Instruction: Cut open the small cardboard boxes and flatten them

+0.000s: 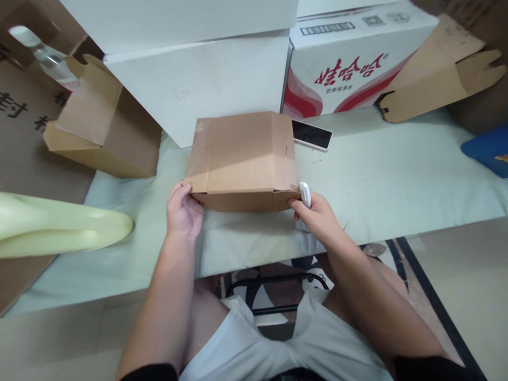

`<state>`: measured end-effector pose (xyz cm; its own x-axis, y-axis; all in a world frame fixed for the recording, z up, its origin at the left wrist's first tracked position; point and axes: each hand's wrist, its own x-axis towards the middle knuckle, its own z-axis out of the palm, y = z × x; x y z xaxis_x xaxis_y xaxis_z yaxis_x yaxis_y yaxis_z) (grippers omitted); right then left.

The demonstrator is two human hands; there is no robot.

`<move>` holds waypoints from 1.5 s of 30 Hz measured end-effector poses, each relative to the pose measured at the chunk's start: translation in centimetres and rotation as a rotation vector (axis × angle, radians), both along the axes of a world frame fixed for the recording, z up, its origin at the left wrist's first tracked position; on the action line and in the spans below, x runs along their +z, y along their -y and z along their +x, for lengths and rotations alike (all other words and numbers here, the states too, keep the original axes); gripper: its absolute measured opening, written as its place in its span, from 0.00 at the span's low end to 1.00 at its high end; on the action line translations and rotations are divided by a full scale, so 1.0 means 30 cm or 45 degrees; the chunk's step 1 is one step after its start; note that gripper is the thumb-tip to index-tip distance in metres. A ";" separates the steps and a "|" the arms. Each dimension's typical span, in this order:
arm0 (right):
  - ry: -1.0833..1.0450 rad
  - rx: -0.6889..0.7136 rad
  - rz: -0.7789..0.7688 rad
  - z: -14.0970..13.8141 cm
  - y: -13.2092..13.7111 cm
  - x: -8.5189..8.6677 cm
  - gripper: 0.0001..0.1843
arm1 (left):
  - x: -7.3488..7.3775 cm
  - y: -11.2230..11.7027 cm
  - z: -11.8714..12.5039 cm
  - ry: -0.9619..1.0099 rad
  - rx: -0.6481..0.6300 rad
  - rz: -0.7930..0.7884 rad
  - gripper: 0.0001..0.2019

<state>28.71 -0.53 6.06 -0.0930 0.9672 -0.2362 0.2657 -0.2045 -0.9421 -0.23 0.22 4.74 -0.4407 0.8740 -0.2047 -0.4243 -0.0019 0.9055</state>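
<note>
A closed brown cardboard box sits in the middle of a pale green table. My left hand grips its near left corner, thumb on top. My right hand pinches the near right corner and also holds a small white object against the box edge; what the object is I cannot make out.
A phone lies screen-up behind the box. Open brown cartons stand at the left and far right. White boxes and a red-printed carton line the back. A pale yellow-green shape juts in from the left. A blue item lies at the right edge.
</note>
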 end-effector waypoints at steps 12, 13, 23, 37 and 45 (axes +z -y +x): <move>0.003 -0.012 0.001 -0.003 0.001 0.008 0.11 | -0.006 -0.002 0.017 -0.052 0.034 0.010 0.12; -0.002 -0.016 0.007 -0.003 0.002 0.008 0.11 | -0.007 -0.003 0.018 -0.051 0.032 0.007 0.13; 0.008 -0.013 0.026 -0.007 0.007 -0.004 0.11 | -0.012 -0.007 0.026 -0.058 0.035 0.013 0.14; 0.070 -0.002 0.112 -0.008 0.010 -0.030 0.11 | -0.048 -0.014 0.035 -0.142 0.046 -0.028 0.15; 0.065 -0.045 0.126 -0.019 0.001 -0.030 0.10 | -0.050 -0.021 0.072 -0.079 0.162 0.054 0.13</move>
